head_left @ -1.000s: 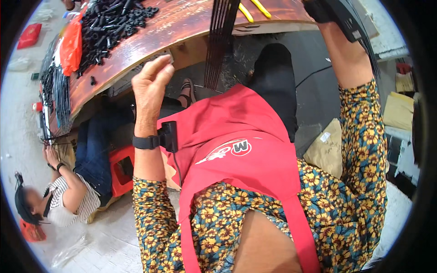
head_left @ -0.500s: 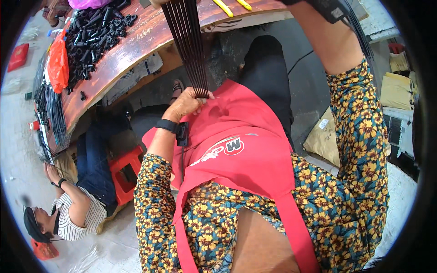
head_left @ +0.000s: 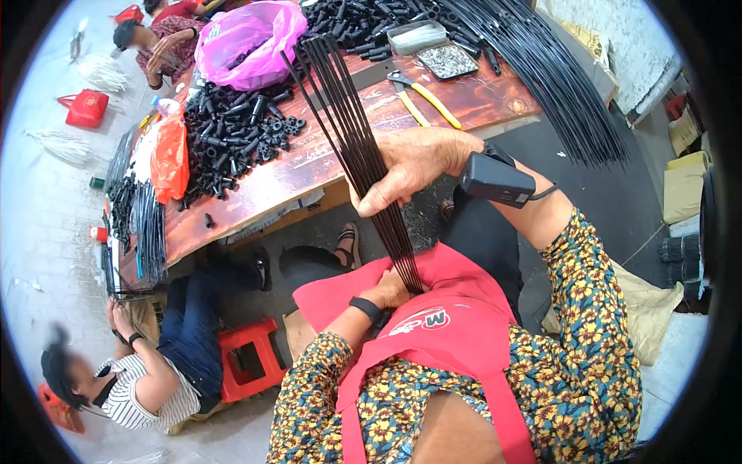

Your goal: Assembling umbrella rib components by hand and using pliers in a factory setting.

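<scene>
A fanned bundle of thin black rods (head_left: 348,116) slants from above the table edge down to my red apron (head_left: 464,282). Around its middle wraps my right hand (head_left: 413,166), thumb lying across the front. Down at the lap, my left hand (head_left: 391,289) is closed at the rods' lower end, some of its fingers hidden behind them and the apron cloth. The upper ends spread slightly apart, one rod standing off to the left.
Pliers with yellow handles (head_left: 425,104) lie on the wooden table (head_left: 263,185). Around them are a heap of black fittings (head_left: 232,139), a pink bag (head_left: 247,42), a tray of small metal parts (head_left: 448,60) and long black rods (head_left: 541,85). A co-worker (head_left: 147,379) sits at left.
My view has shifted, showing more of the tabletop. My right hand has come down from the upper edge to the rods' middle. My left hand stays at their lower end.
</scene>
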Action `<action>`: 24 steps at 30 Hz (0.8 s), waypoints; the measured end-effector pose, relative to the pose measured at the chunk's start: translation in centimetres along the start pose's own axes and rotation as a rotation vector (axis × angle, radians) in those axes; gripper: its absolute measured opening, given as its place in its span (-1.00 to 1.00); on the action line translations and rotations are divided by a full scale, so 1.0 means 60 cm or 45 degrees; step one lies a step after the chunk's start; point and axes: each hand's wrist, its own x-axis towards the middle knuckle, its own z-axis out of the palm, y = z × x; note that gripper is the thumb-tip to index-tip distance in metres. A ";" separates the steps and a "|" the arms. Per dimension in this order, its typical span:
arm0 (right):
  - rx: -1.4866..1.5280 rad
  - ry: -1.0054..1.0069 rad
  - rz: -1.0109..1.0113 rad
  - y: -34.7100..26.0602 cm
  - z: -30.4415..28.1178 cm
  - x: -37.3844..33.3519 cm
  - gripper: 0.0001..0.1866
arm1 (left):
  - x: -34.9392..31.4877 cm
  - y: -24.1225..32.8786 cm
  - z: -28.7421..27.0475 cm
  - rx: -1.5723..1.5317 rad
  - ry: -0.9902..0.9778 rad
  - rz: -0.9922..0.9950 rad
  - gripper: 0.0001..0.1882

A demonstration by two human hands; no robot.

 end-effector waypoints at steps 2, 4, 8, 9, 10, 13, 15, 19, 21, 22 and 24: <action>0.006 -0.019 0.017 0.002 0.007 0.007 -0.70 | -0.009 -0.002 0.008 0.147 0.073 0.096 -0.52; 0.044 -0.031 0.082 0.030 0.015 0.021 -0.71 | -0.007 -0.009 0.000 0.098 0.007 0.171 -0.52; 0.038 -0.074 0.100 0.051 0.003 0.042 -0.67 | -0.037 -0.003 -0.066 -0.561 -0.171 -0.031 -0.68; 0.048 -0.080 0.102 0.051 0.003 0.042 -0.67 | -0.053 0.033 -0.125 -0.382 -0.098 -0.095 -0.74; 0.051 -0.078 0.097 0.049 0.001 0.041 -0.71 | -0.068 0.078 -0.196 -0.199 -0.027 -0.157 -0.78; 0.034 -0.094 0.073 0.044 -0.001 0.051 -0.74 | -0.121 0.163 -0.328 -0.459 0.987 -0.102 -0.85; 0.036 -0.086 0.064 0.050 0.007 0.042 -0.75 | -0.132 0.261 -0.414 -0.423 1.312 0.094 -0.78; 0.232 -0.064 0.064 0.041 0.017 0.049 -0.75 | -0.080 0.328 -0.508 -0.728 1.258 0.309 -0.53; 0.312 -0.220 -0.003 0.059 0.016 0.065 -0.73 | -0.064 0.330 -0.529 -0.710 1.177 0.309 -0.53; 0.317 -0.220 -0.001 0.057 0.016 0.063 -0.73 | -0.055 0.336 -0.534 -0.846 1.009 0.309 -0.54; 0.265 -0.248 -0.035 0.049 0.020 0.060 -0.55 | -0.051 0.342 -0.538 -0.981 0.837 0.304 -0.56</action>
